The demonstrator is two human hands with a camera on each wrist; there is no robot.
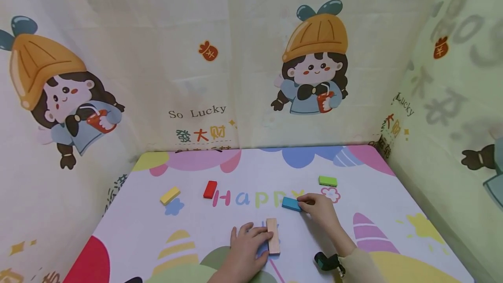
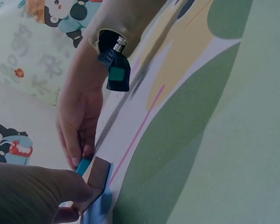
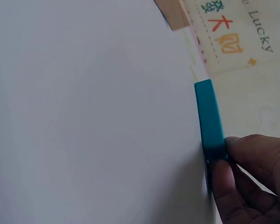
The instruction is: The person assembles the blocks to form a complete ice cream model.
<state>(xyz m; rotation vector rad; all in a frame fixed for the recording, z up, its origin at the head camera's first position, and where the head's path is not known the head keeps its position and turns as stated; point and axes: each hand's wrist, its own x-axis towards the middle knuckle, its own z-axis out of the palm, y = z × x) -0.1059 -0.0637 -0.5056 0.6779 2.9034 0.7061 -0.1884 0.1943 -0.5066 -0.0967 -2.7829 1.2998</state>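
A blue block (image 1: 291,204) is pinched at one end between the thumb and fingers of my right hand (image 1: 319,208). In the right wrist view the teal-looking block (image 3: 209,119) points away from the fingertips, over the white tabletop. My left hand (image 1: 247,248) holds a plain wooden block (image 1: 273,237) from its left side, with a fingertip over its edge and the thumb by its near end. In the left wrist view this wooden block (image 2: 97,175) overlaps part of the blue block (image 2: 83,166).
A yellow block (image 1: 170,196) and a red block (image 1: 210,189) lie at the left of the printed tabletop (image 1: 243,174). One green block (image 1: 328,181) lies at the back right. Printed cloth walls (image 1: 251,77) stand behind and at both sides.
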